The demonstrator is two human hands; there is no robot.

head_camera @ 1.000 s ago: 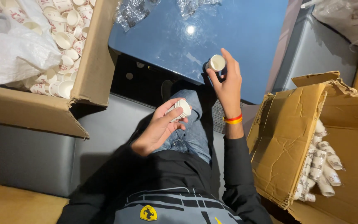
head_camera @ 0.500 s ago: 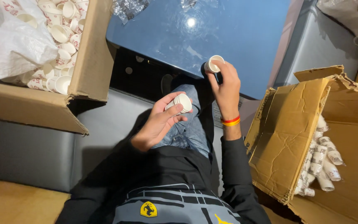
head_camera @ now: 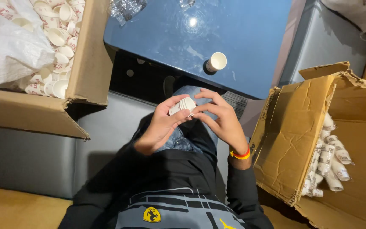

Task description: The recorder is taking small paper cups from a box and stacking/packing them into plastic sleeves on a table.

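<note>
Both hands meet over the lap: the left hand (head_camera: 162,123) is clamped on a short stack of white cups (head_camera: 182,105), and the right hand (head_camera: 220,119) has its fingertips at the stack's rim. One cup (head_camera: 216,62) stands alone on the blue counter (head_camera: 250,38), between two boxes (head_camera: 90,55) of cups

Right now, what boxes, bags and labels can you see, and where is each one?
Open brown cardboard box, upper left, full of loose white paper cups.
White plastic bag, crumpled, inside that box.
Torn brown cardboard box, right, holding stacked white cups.
Clear plastic wrapper, on the blue table.
</note>
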